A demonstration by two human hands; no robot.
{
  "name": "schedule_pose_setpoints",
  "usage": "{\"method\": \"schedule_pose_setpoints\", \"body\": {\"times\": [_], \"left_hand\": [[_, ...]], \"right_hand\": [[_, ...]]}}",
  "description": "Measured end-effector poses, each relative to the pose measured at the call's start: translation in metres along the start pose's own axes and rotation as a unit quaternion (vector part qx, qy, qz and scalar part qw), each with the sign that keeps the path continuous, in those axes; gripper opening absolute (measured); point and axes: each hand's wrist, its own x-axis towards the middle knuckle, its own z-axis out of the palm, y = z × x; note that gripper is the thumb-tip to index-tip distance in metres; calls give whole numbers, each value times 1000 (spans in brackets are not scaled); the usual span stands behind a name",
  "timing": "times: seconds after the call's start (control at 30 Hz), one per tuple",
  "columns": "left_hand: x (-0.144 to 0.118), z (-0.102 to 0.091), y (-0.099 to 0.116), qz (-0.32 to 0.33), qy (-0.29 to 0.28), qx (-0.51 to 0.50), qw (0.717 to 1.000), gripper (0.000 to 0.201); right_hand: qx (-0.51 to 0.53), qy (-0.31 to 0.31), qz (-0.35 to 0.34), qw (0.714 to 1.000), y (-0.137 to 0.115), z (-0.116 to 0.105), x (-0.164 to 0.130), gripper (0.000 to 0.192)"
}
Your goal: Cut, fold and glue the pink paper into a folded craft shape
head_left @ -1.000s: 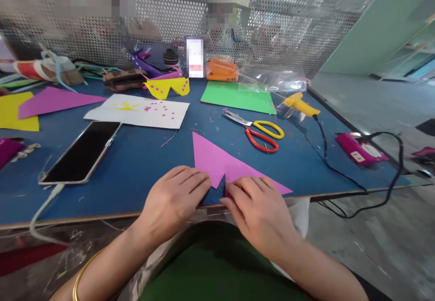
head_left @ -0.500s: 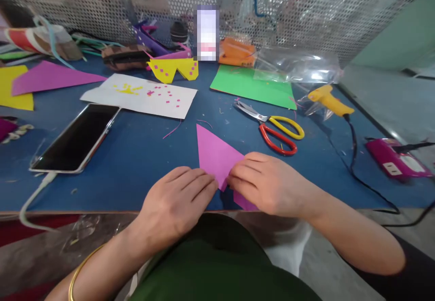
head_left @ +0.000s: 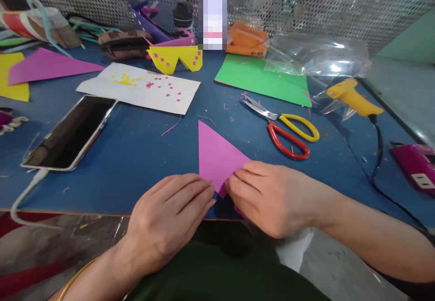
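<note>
A pink-purple craft sheet (head_left: 219,149), folded so that a pointed part faces up, lies at the front edge of the table. My left hand (head_left: 170,212) is closed, its fingers pressed together and its fingertips on the sheet's lower left edge. On the other side my right hand (head_left: 272,197) grips the sheet's lower right edge with curled fingers. Part of the sheet is hidden under that hand. Scissors (head_left: 268,115) with one red and one yellow handle lie half open beyond my right hand.
A phone (head_left: 71,131) on a white cable lies to the left. Behind are a white sheet (head_left: 136,95) with small cut pieces, yellow paper glasses (head_left: 175,59) and a green sheet (head_left: 265,79). A yellow glue gun (head_left: 355,97) and a magenta power strip (head_left: 416,165) stand right.
The camera view has shifted slightly, so the back items sit higher and the right-hand items further right. Both hands stay at the folded pink-purple sheet, with little visible movement.
</note>
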Motion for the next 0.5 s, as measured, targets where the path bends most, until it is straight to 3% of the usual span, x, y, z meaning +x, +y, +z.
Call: {"method": "schedule_pose_setpoints", "body": {"times": [0.23, 0.37, 0.5], "left_hand": [[1, 0, 2, -31, -10, -37, 999, 11], [4, 2, 5, -76, -3, -33, 997, 7], [10, 6, 9, -72, 2, -22, 997, 5]], "right_hand": [[87, 56, 90, 991, 1, 10, -5, 34], [140, 53, 159, 976, 3, 15, -5, 28], [183, 56, 201, 961, 4, 16, -3, 29]]}}
